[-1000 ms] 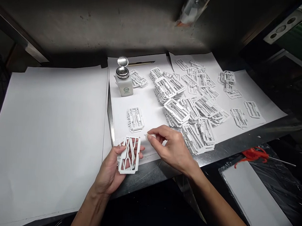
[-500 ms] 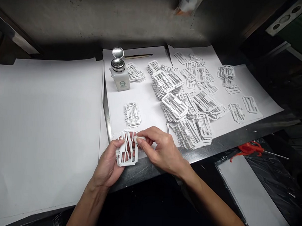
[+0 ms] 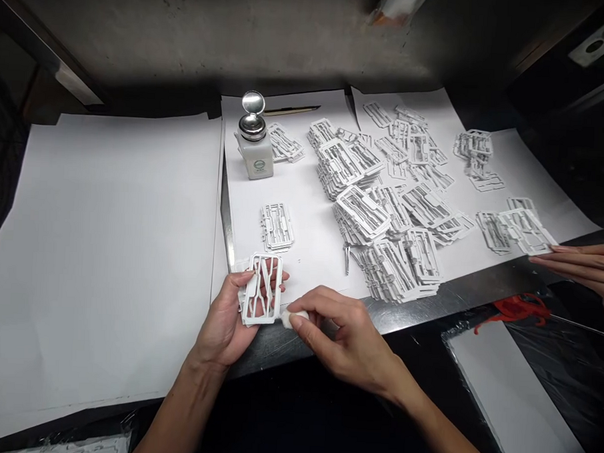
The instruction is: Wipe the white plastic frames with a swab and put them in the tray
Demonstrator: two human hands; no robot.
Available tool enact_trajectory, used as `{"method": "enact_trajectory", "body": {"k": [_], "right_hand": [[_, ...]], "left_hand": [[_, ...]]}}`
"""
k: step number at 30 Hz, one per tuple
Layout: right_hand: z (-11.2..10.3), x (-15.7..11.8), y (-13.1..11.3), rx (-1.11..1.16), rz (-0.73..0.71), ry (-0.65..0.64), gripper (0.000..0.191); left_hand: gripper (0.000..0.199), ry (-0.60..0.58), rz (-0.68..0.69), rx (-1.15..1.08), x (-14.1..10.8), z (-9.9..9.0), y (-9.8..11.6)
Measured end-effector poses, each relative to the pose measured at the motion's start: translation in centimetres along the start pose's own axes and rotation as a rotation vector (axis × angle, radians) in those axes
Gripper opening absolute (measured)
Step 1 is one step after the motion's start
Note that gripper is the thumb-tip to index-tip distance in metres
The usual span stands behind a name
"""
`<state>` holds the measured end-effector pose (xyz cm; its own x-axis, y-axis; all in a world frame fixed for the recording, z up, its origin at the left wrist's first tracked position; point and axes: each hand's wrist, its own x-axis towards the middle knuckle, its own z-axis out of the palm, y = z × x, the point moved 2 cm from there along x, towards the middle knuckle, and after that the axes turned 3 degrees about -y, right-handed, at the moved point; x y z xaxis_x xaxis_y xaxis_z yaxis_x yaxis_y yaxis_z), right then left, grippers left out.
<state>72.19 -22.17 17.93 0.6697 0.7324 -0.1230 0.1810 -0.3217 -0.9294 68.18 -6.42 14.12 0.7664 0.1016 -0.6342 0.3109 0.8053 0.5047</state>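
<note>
Left hand (image 3: 221, 326) of the person is closed around a white plastic frame (image 3: 262, 289), which has a lattice of thin bars, and holds it upright against the fingers, above the front steel edge of the table (image 3: 378, 316). Right hand (image 3: 344, 342) is pinching a small white wad (image 3: 294, 318) between thumb and fingers, and this wad, perhaps cotton, sits just beside the lower corner of the frame. Behind the hands, on white paper sheets (image 3: 312, 220), one small stack of frames (image 3: 276, 227) lies near the frame in the left hand, and a large heap of similar frames (image 3: 382, 217) spreads to the right. Metal tweezers (image 3: 346, 258) lie beside this heap. Further back stands a white dispenser bottle (image 3: 255, 159) with a metal top, and a thin wooden stick (image 3: 292, 110) lies behind it. At the right edge, a hand of another person (image 3: 581, 262) reaches to a frame (image 3: 527, 231) on the paper, with fingertips just beside it. Red wire (image 3: 516, 306) lies on black plastic sheet (image 3: 566, 371) below the table edge.
</note>
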Motion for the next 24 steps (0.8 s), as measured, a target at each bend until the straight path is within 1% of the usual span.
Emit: {"method": "enact_trajectory", "body": {"k": [4, 9, 13, 15, 17, 19, 22, 24], "right_hand": [[0.2, 0.2, -0.1, 0.012, -0.007, -0.011, 0.015], [0.2, 0.0, -0.2, -0.001, -0.012, 0.018, 0.016], [0.5, 1.7, -0.6, 0.006, -0.094, 0.094, 0.016], [1.0, 2.9, -0.9, -0.007, -0.140, 0.134, 0.016], [1.6, 3.9, -1.1, -0.050, -0.177, 0.148, 0.016], [2.3, 4.1, -1.3, -0.102, -0.207, 0.090, 0.016], [3.0, 3.2, -1.4, -0.149, -0.226, -0.092, 0.017], [3.0, 2.4, -1.4, -0.149, -0.217, -0.144, 0.018]], "left_hand": [[0.036, -0.048, -0.012, -0.023, -0.1, 0.1, 0.1], [0.034, -0.065, -0.033, -0.053, -0.2, 0.1, 0.0], [0.031, -0.083, -0.018, -0.107, -0.3, 0.4, -0.1], [0.028, -0.082, 0.009, -0.141, -0.2, 0.5, -0.1], [0.026, -0.071, 0.025, -0.168, -0.2, 0.6, -0.1], [0.026, -0.054, 0.031, -0.181, -0.1, 0.4, -0.1], [0.025, -0.047, 0.018, -0.167, -0.2, 0.1, 0.0], [0.025, -0.057, 0.003, -0.153, -0.3, 0.0, 0.0]]}}
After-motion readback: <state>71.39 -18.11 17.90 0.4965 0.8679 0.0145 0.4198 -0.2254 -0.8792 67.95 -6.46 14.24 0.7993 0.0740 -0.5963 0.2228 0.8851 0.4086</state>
